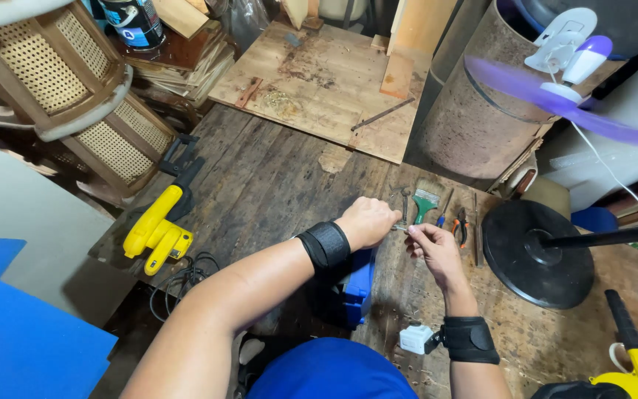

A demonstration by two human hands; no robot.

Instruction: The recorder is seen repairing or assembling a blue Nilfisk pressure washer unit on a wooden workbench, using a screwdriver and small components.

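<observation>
- A small, thin metal piece (400, 228), too small to identify, sits just right of centre in the frame, held between the two hands above the dark, worn wooden workbench (275, 185).
- The left hand (367, 222), with a black wrist strap, is curled closed with its fingertips pinching one end of the piece; the right hand (431, 247), also strapped, pinches the other end between thumb and forefinger.
- Judged risk: so slight a part could slip from either pinch and drop among the sawdust and scratches of the bench, where it would be hard to find.
- Just above the hands lie a green-handled paint brush (424, 202), red-handled pliers (461, 226) and thin metal rods (475, 222); a jerk of the right hand could knock them.
- At right, the black round base of a standing fan (529, 255) stands close, and the purple fan blades (555, 96) spin at upper right; airflow may carry off light parts.
- At left, a yellow power tool (158, 225) rests near the bench edge with its cord hanging below.
</observation>
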